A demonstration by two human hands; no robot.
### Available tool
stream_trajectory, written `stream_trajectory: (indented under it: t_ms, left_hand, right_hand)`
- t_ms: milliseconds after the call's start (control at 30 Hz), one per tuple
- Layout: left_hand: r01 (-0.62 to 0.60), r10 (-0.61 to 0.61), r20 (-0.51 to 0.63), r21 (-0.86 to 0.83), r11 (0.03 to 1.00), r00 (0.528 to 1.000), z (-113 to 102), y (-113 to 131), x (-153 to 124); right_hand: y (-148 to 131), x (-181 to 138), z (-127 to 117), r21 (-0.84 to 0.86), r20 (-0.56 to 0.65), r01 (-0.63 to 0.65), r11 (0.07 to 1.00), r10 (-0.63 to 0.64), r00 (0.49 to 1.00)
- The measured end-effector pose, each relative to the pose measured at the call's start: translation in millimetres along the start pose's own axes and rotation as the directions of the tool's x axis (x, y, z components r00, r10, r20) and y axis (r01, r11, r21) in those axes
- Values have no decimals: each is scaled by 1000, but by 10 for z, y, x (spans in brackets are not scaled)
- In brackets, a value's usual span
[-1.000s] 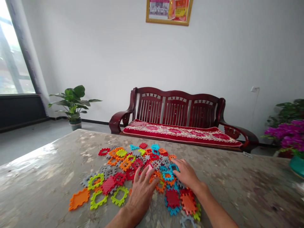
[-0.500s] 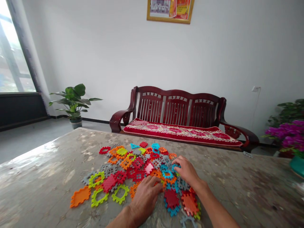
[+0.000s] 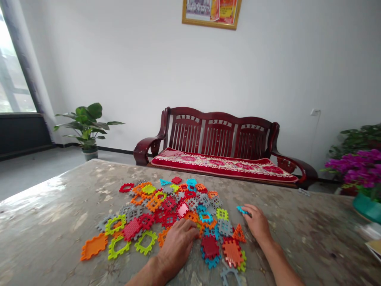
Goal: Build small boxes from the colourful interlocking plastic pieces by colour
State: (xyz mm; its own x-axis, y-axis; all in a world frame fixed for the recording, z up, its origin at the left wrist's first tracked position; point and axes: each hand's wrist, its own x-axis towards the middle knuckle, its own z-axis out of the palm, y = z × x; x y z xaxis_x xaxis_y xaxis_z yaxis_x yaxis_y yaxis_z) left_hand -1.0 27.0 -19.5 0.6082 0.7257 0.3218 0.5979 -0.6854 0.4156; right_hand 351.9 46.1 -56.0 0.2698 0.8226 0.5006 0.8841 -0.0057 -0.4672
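My right hand [image 3: 255, 223] is off the right side of a pile of plastic interlocking building tiles. Its thumb and fingers pinch a small blue tile [image 3: 241, 209] just above the table. My left hand [image 3: 180, 238] lies over the near middle of the pile, palm down, fingers loosely extended across the tiles; the surface beneath it is hidden. Close to the left hand are a dark red tile [image 3: 210, 247] and a lime frame tile [image 3: 146, 242]. Between the hands lie a lime window tile [image 3: 222, 214], a grey window tile [image 3: 225, 228] and an orange triangle tile [image 3: 239, 233].
The pile spreads over a patterned grey-brown table [image 3: 74, 214]. An orange tile [image 3: 94, 246] lies at its left end, and a grey piece [image 3: 304, 192] near the far right edge. Behind stands a wooden bench [image 3: 220, 135]; purple flowers [image 3: 357, 169] in a teal pot are at right.
My right hand has moved right, off the pile, carrying the blue tile. The lime window tile and orange triangle it covered now show. My left hand stays on the pile.
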Motion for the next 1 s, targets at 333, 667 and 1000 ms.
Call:
stream_trajectory:
  t_ms: [333,667,1000]
  left_hand:
    - [-39,39,-44,-9,999,998,26,-45,-18]
    - [-13,14,-60,6,1000,998,32,-55,-20]
    - [-9,13,-72,55,998,997,36,-59,-18]
  right_hand:
    - [127,-22,19,108,138,-80,991,65,988]
    - [49,-29,3,-112,182,36,993,-15,983]
    - [-32,-115,-207,-408,34,-157,899,187,982]
